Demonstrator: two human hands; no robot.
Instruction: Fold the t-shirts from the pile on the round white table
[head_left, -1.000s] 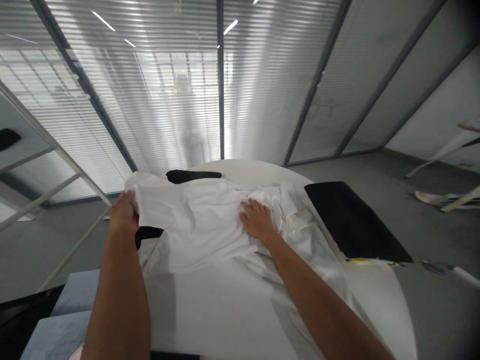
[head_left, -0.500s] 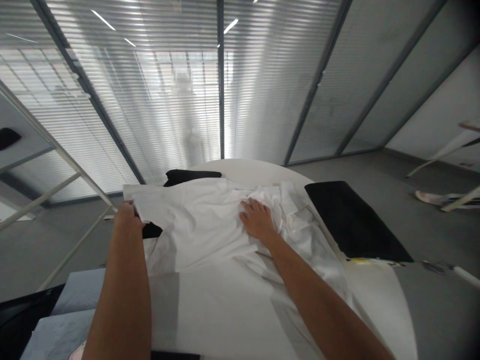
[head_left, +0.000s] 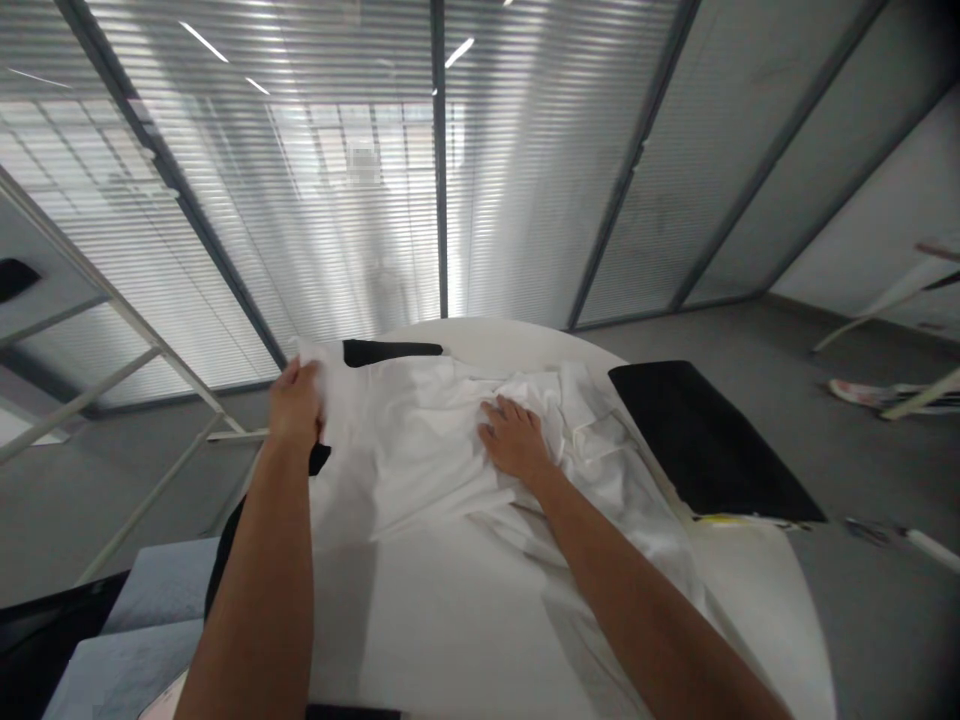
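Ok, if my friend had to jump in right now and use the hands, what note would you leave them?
Left hand: gripping the left edge of the white shirt, lifted a bit off the table.
Right hand: flat on the shirt's middle, pinning it down.
The shirt lies spread on the round white table, bunched and wrinkled to the right of the right hand. A black cloth lies at the right, another black piece at the far edge.
Done: shirt laid out. Left: that left side probably still needs laying down, the wrinkles smoothing.

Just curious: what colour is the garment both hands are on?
White, plain; the head view shows the garment clearly.
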